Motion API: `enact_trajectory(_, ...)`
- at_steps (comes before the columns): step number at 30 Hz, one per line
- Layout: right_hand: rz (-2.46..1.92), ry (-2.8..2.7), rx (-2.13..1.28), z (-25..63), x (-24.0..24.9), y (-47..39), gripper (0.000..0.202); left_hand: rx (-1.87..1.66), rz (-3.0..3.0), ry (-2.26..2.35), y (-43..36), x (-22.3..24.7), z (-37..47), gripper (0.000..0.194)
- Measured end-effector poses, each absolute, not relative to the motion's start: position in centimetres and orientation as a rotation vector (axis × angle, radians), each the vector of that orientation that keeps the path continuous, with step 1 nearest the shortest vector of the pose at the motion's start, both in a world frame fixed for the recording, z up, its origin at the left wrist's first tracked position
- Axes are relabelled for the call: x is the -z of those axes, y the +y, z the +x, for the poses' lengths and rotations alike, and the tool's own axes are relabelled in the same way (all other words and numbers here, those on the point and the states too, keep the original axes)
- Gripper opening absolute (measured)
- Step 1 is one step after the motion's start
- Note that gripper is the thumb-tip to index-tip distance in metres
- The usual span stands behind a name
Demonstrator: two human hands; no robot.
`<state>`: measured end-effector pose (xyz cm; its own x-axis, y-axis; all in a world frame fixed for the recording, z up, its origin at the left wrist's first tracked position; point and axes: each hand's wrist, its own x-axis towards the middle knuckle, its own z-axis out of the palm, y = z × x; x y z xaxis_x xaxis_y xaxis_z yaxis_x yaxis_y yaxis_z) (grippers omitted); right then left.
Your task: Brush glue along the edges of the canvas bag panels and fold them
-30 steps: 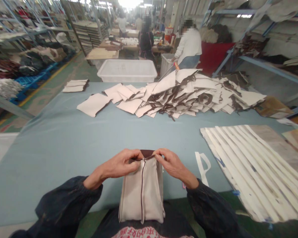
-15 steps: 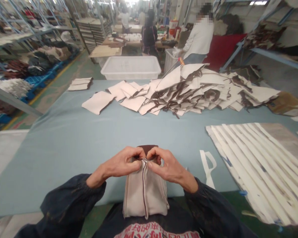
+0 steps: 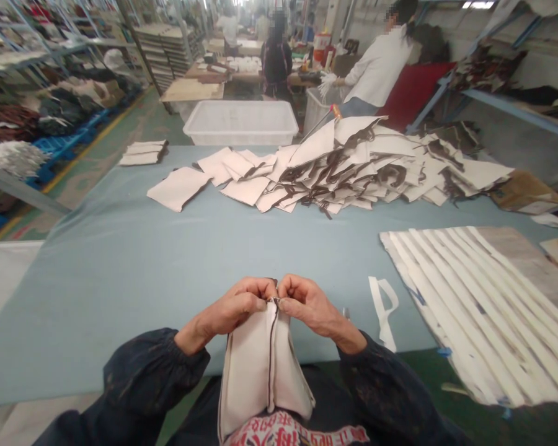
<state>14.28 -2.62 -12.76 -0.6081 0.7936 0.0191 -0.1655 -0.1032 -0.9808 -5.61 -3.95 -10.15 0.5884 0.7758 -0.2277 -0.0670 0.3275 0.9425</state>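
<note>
Between my hands is a pale beige sewn fabric piece (image 3: 248,365) with a dark seam running down its middle. Its lower part hangs over the table edge against my body. My left hand (image 3: 242,303) pinches the top end of the seam from the left. From the right, my right hand (image 3: 309,306) pinches the same end, thumb and curled fingers close to the other hand's. The fingertips hide exactly what part of the edge they grip. A small metallic object (image 3: 346,313) shows beside my right wrist.
Across the table's (image 3: 190,248) far side lies a heap of beige pieces with dark edges (image 3: 353,164). A board with pale strips (image 3: 474,303) sits at right, near a loose white strip (image 3: 382,310). Beyond stands a white bin (image 3: 240,121); a person in white (image 3: 381,68) is behind the heap.
The fabric piece has turned and tipped, so its brown far end no longer shows. Both hands keep pinching at the seam's top. The person in white has raised a gloved hand.
</note>
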Motion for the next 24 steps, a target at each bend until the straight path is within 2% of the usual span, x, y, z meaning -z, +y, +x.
enact_trajectory(10,-0.802,-1.61,-1.714,14.8,12.3,-2.6,0.049,-0.572,1.322,0.883,-4.2,8.7,-5.3,0.023)
enact_trajectory(19,-0.88,-1.786,-1.525,15.0,11.0,-2.2,0.022,-0.498,1.493,0.924,-4.0,7.6,-6.0,0.039)
enact_trajectory(24,-0.891,-1.779,-1.55,15.1,10.9,-1.8,0.02,-0.521,1.502,0.95,-3.8,7.7,-5.9,0.039)
